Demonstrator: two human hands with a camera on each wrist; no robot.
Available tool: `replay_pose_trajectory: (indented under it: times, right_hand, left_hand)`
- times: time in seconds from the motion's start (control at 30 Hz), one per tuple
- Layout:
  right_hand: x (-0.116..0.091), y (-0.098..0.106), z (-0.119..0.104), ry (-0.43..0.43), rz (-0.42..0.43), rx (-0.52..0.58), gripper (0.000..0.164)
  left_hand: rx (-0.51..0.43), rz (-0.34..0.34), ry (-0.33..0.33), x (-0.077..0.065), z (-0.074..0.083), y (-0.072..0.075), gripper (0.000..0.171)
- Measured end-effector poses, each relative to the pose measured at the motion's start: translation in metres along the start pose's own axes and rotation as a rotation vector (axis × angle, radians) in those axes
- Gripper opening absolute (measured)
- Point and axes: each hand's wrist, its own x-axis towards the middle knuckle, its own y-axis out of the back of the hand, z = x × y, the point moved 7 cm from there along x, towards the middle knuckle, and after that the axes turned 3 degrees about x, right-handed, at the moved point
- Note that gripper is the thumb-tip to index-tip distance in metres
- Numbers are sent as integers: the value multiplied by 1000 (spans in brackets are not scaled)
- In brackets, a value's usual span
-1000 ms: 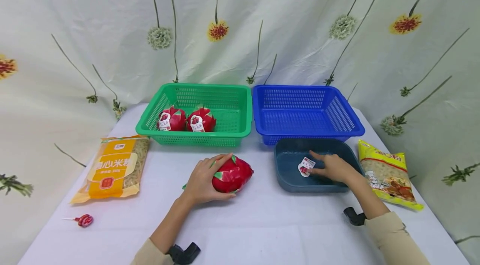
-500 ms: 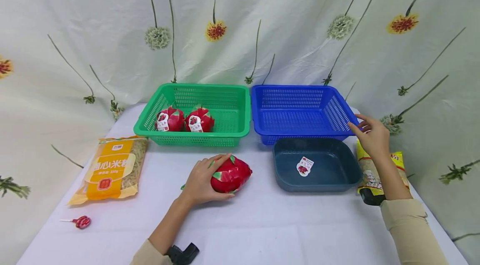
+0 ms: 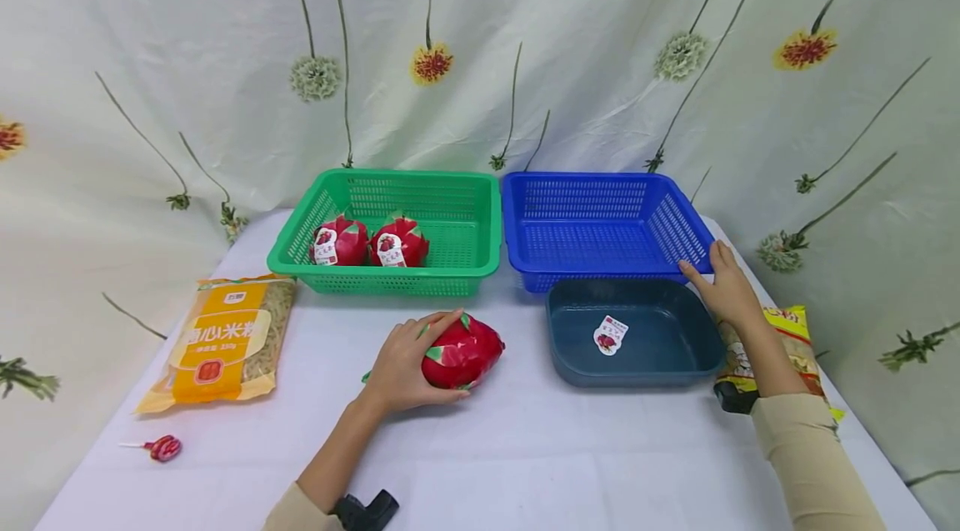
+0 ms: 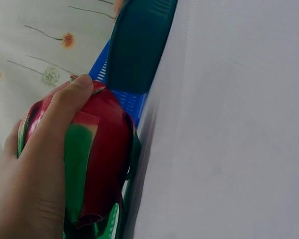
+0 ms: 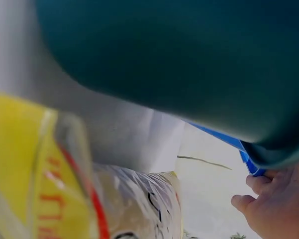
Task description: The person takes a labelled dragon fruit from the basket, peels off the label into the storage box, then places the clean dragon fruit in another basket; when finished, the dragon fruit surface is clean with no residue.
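Observation:
My left hand [image 3: 408,364] rests round a red dragon fruit [image 3: 474,350] with green tips, which lies on the table. In the left wrist view the thumb lies across the dragon fruit [image 4: 107,144]. My right hand [image 3: 726,289] is at the front right corner of the blue basket [image 3: 585,243], thumb and fingers spread about that corner. They seem to touch its rim; the right wrist view partly hides this behind the dark tub. Just in front of the basket stands the dark blue-green tub [image 3: 660,331], with a loose dragon fruit label [image 3: 611,335] inside it.
A green basket [image 3: 465,271] at the back left holds two labelled dragon fruits [image 3: 401,242]. An orange pasta bag [image 3: 225,339] and a wrapped lollipop [image 3: 163,448] lie at left. Under my right forearm is a yellow pasta bag [image 3: 797,339], partly covered.
My right hand has come up out of the tub, leaving the label inside, and moved right to the blue basket's corner. It then shifted slightly nearer. My left hand has stayed on the dragon fruit.

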Motion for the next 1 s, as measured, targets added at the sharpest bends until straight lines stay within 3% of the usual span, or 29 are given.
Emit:
replay_pose_trajectory:
  times: [0.13, 0.27, 0.37, 0.5, 0.6, 0.7, 0.83, 1.0]
  right_hand:
    - [0, 0, -1, 10, -9, -3, 87]
    - [0, 0, 0, 4, -15, -2, 87]
    - [0, 0, 1, -3, -22, 1, 87]
    - [-1, -1, 1, -12, -25, 12, 88]
    - [-1, -2, 3, -20, -28, 22, 88]
    - [-1, -3, 5, -25, -27, 25, 88]
    - [-2, -2, 7, -24, -13, 29, 88]
    - [1, -4, 7, -18, -1, 34, 87]
  left_hand:
    - [1, 0, 1, 6, 1, 3, 102]
    - [2, -2, -33, 29, 9, 13, 101]
    - [5, 12, -93, 61, 24, 29, 100]
    - [2, 45, -174, 117, 45, 50, 100]
    - [-19, 66, -181, 160, 55, 54, 101]
    - [-75, 84, -131, 201, 60, 44, 101]
    - [-178, 89, -25, 247, 63, 11, 100]
    - [-233, 63, 144, 277, 59, -37, 100]
